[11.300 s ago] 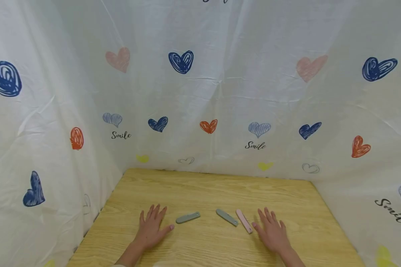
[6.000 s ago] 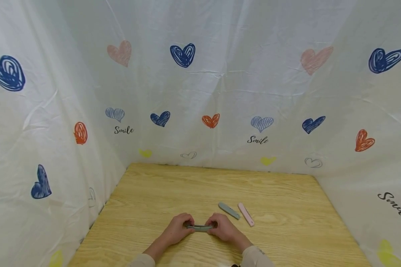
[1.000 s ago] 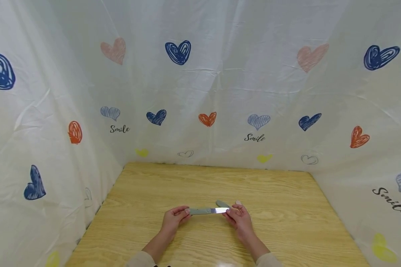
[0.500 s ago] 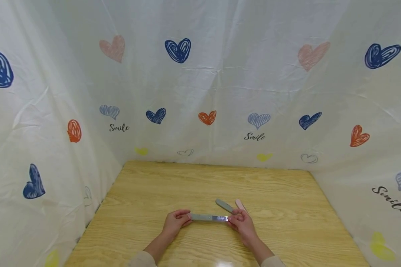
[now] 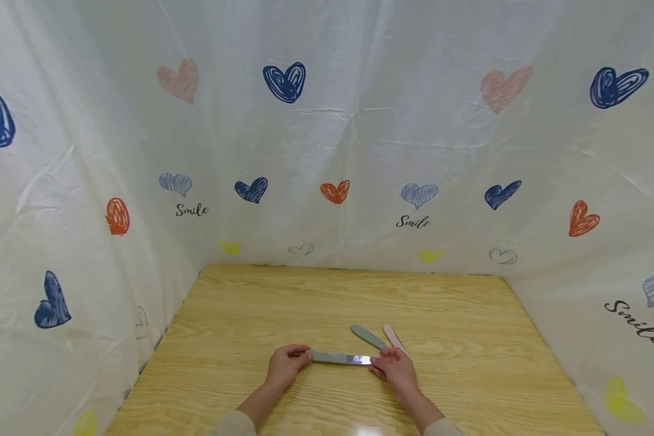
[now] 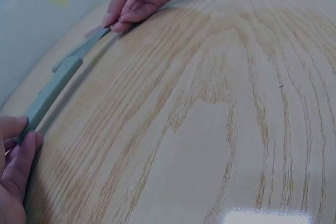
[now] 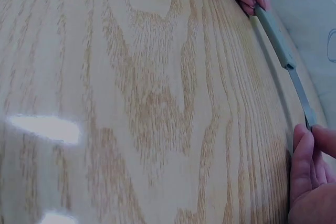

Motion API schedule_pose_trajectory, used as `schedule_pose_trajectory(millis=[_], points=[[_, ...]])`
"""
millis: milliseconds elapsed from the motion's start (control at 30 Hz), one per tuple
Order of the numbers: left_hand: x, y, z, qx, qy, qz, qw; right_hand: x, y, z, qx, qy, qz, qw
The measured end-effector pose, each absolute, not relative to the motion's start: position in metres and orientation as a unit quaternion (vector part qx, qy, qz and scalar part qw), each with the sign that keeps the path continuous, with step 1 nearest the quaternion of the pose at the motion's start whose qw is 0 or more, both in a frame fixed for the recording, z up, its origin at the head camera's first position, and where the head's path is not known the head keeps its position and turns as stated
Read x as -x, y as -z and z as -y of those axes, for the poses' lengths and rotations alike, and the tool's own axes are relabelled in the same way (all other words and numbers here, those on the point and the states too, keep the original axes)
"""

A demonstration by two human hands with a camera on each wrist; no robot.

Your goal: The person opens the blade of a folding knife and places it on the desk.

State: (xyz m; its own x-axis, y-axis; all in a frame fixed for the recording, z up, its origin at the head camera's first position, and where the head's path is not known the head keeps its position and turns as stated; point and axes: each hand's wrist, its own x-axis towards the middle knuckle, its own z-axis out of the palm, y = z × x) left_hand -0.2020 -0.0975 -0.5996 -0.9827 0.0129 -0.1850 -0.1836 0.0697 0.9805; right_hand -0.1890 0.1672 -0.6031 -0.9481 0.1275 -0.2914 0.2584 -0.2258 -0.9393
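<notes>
A folding knife with a grey-green handle (image 5: 329,356) is unfolded, its shiny blade (image 5: 358,360) pointing right. My left hand (image 5: 286,367) pinches the handle's end between thumb and fingers. At the other end, my right hand (image 5: 396,370) pinches the blade's tip, so the tip itself is hidden. In both wrist views the knife handle (image 6: 55,90) stretches between the two hands, with a shadow along the table below. Just beyond the right hand lie a folded grey-green knife (image 5: 367,336) and a folded pink one (image 5: 392,336), their near ends partly covered by that hand.
The wood-grain table (image 5: 261,303) meets a white curtain (image 5: 349,151) printed with hearts and "Smile" at the back and both sides. A bright light reflection lies near the table's front edge.
Earlier, both hands lay flat and three folded knives rested on the table. One grey-green knife was then picked up and unfolded. Over the last second it came slightly nearer and lower.
</notes>
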Motion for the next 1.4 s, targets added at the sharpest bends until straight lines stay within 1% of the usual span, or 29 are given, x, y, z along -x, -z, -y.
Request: schedule_pose_trajectory(millis=[200,367,500,833,967,1033,1100,1200,1400], points=[[0.203,0.599,0.095,0.071,-0.637,-0.766,0.057,0.187,0.597,-0.166,-0.169,0.745,-0.644,0.038],[0.205,0.600,0.095,0.074,-0.640,-0.763,0.056,0.187,0.597,-0.170,-0.187,0.716,-0.671,0.046],[0.204,0.600,0.095,0.076,-0.645,-0.759,0.050,0.188,0.598,-0.173,-0.183,0.697,-0.691,0.055],[0.206,0.598,0.096,0.075,-0.661,-0.745,0.053,0.187,0.599,-0.175,-0.180,0.707,-0.682,0.054],[0.211,0.597,0.098,0.078,-0.639,-0.764,0.027,0.188,0.595,-0.176,-0.178,0.692,-0.698,0.045],[0.215,0.596,0.100,0.079,-0.611,-0.788,0.006,0.189,0.594,-0.178,-0.177,0.678,-0.713,0.033],[0.220,0.593,0.102,0.078,-0.588,-0.805,-0.005,0.191,0.592,-0.180,-0.180,0.661,-0.728,0.018],[0.229,0.591,0.103,0.068,-0.580,-0.812,0.006,0.195,0.590,-0.183,-0.193,0.638,-0.746,-0.004],[0.247,0.585,0.094,0.028,-0.585,-0.809,0.057,0.200,0.586,-0.186,-0.208,0.599,-0.773,-0.026]])
